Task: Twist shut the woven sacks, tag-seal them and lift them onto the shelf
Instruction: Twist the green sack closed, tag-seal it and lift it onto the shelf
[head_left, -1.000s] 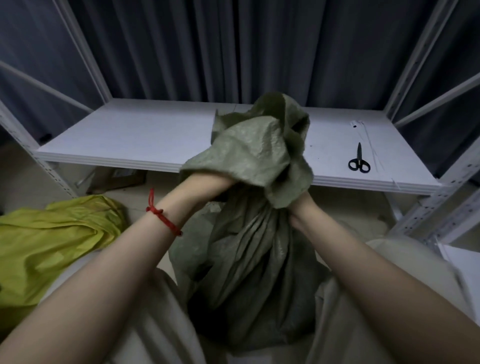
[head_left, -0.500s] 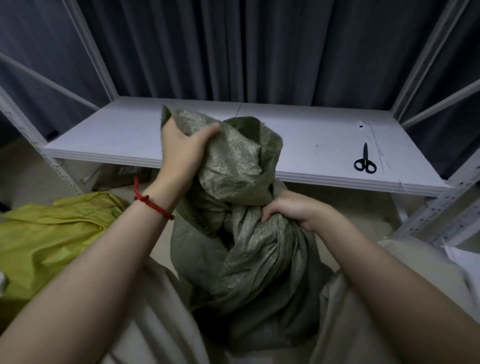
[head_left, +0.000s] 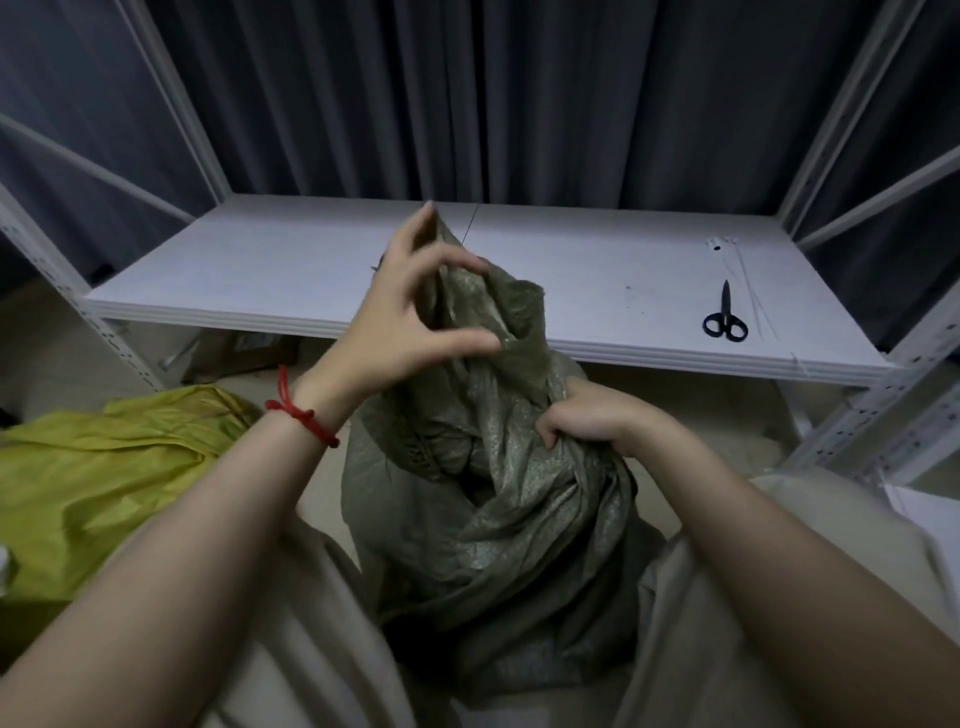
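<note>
A grey-green woven sack (head_left: 498, 545) stands on the floor between my knees, its neck gathered and partly twisted. My right hand (head_left: 587, 421) grips the bunched fabric on the right side of the neck. Higher up, my left hand (head_left: 410, 322), a red cord on its wrist, is at the sack's loose top flap. Its fingers are spread and only touch the fabric, with the index finger lying along the flap's tip. The white shelf board (head_left: 260, 270) lies just behind the sack.
Black scissors (head_left: 724, 317) lie on the right of the shelf, with thin white ties (head_left: 737, 265) beside them. A yellow sack (head_left: 104, 467) lies on the floor at the left. Perforated shelf posts (head_left: 883, 410) stand at both sides, dark curtains behind.
My left hand has let go of the top flap, moved right and up, and spread its fingers. My right hand has stayed gripping the neck, which has turned.
</note>
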